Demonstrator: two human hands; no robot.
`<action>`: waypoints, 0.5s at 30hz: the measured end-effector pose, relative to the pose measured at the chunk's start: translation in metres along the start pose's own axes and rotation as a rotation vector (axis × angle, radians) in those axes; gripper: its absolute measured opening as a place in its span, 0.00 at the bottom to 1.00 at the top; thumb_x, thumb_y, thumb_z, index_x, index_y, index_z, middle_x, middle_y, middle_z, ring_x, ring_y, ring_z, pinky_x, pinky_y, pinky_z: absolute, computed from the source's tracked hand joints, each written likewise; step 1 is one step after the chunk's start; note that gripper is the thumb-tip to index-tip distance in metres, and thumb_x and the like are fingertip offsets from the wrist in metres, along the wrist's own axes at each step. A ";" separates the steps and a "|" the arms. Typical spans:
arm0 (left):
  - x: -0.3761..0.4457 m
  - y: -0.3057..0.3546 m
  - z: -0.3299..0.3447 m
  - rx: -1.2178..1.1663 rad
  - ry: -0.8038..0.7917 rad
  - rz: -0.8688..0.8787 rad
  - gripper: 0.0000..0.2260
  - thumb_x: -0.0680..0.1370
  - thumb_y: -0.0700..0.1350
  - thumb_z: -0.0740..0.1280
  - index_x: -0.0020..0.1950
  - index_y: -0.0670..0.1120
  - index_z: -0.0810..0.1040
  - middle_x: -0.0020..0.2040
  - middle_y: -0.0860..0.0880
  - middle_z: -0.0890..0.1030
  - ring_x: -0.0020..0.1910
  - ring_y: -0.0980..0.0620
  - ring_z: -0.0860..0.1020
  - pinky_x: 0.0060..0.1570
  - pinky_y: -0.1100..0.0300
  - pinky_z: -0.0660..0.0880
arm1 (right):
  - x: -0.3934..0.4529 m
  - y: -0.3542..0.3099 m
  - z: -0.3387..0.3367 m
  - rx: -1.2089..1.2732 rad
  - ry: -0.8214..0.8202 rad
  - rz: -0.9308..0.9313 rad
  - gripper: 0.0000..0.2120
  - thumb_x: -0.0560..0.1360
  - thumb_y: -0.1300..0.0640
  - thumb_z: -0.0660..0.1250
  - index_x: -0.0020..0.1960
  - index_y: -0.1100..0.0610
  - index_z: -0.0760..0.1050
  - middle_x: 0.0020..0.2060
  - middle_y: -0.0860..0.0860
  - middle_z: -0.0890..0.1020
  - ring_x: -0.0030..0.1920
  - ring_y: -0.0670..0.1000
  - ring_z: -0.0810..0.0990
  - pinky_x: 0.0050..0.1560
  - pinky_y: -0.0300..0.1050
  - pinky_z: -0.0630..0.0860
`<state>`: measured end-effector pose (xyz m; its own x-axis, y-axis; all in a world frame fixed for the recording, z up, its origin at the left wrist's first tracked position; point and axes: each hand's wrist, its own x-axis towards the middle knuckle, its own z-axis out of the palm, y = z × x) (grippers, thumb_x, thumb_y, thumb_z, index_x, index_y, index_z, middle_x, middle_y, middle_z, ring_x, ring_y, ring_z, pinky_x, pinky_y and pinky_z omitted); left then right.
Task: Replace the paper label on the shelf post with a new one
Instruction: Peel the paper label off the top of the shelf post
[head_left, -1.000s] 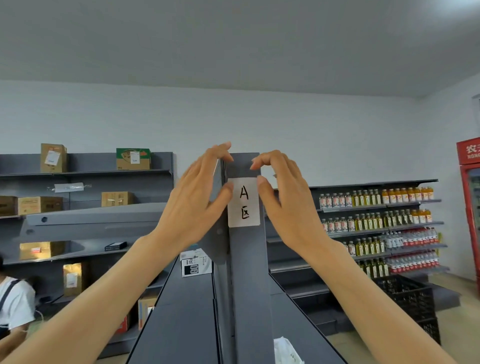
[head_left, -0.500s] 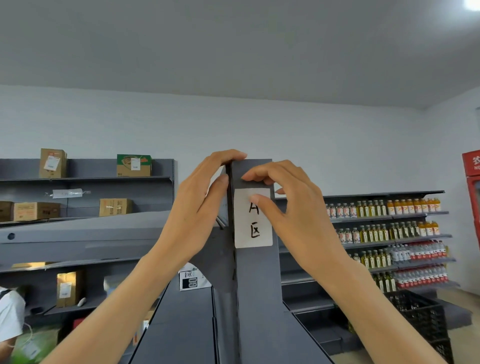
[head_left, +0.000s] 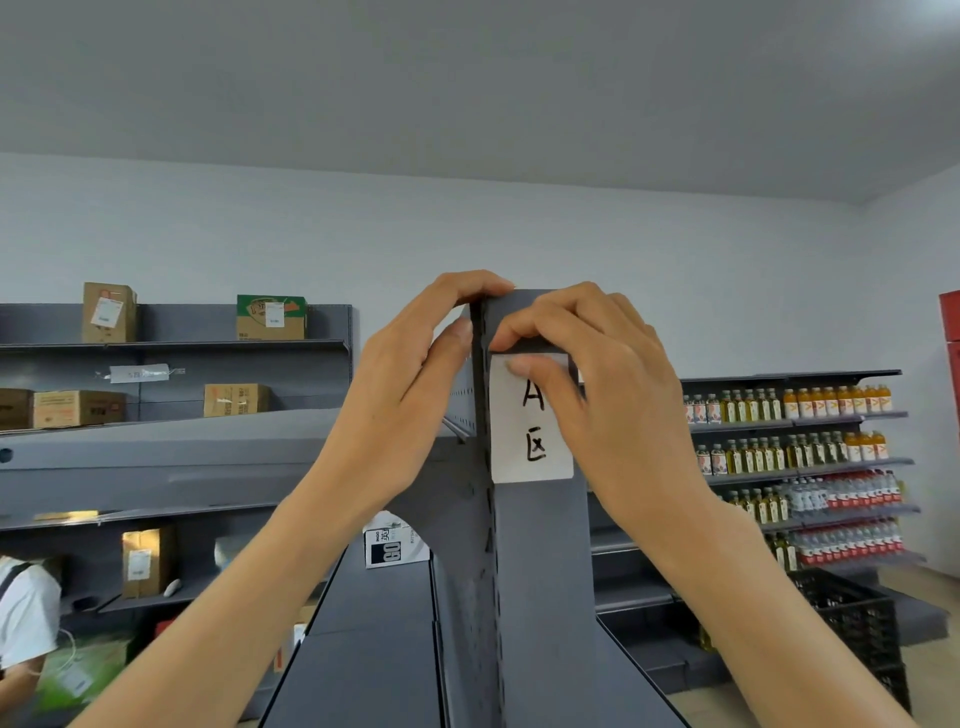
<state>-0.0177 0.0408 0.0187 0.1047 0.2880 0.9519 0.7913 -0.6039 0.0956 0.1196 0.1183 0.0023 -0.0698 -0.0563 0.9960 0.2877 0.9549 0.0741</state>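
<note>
A white paper label with a handwritten "A" and a character below it is stuck near the top of the dark grey shelf post. My right hand lies over the label's upper right part, thumb and forefinger pinching at its top left corner. My left hand wraps the post's top left edge, fingers hooked over the top and thumb against the side. The label's right edge is hidden under my right hand.
Grey shelves run down both sides of the post. Cardboard boxes sit on wall shelving at the left. Bottled drinks fill shelves at the right, above a black crate. A person in white crouches at lower left.
My view has come closer to the post. My right hand has moved onto the label and pinches its top corner; my left hand has closed around the post's top edge.
</note>
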 end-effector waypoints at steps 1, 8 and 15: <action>0.000 -0.001 0.000 -0.004 0.001 -0.001 0.16 0.83 0.35 0.54 0.67 0.46 0.75 0.62 0.54 0.80 0.64 0.58 0.76 0.64 0.63 0.72 | 0.000 0.000 0.000 -0.014 -0.001 -0.005 0.06 0.74 0.59 0.69 0.50 0.50 0.82 0.49 0.46 0.80 0.50 0.48 0.74 0.51 0.44 0.69; 0.000 0.000 0.002 -0.017 0.019 -0.020 0.17 0.83 0.34 0.54 0.66 0.47 0.76 0.62 0.54 0.80 0.65 0.56 0.76 0.66 0.57 0.73 | 0.002 0.001 -0.001 -0.033 -0.025 -0.016 0.03 0.74 0.57 0.71 0.47 0.51 0.82 0.48 0.46 0.80 0.50 0.48 0.75 0.51 0.44 0.71; 0.000 0.002 0.003 -0.002 0.028 -0.027 0.17 0.83 0.33 0.55 0.65 0.47 0.76 0.61 0.54 0.80 0.64 0.61 0.76 0.63 0.71 0.69 | 0.017 -0.010 -0.005 -0.159 -0.137 -0.031 0.04 0.74 0.55 0.72 0.44 0.53 0.78 0.46 0.48 0.79 0.47 0.51 0.76 0.49 0.44 0.67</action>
<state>-0.0146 0.0420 0.0178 0.0664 0.2831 0.9568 0.7924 -0.5977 0.1219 0.1208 0.1066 0.0187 -0.2072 -0.0347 0.9777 0.4297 0.8946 0.1229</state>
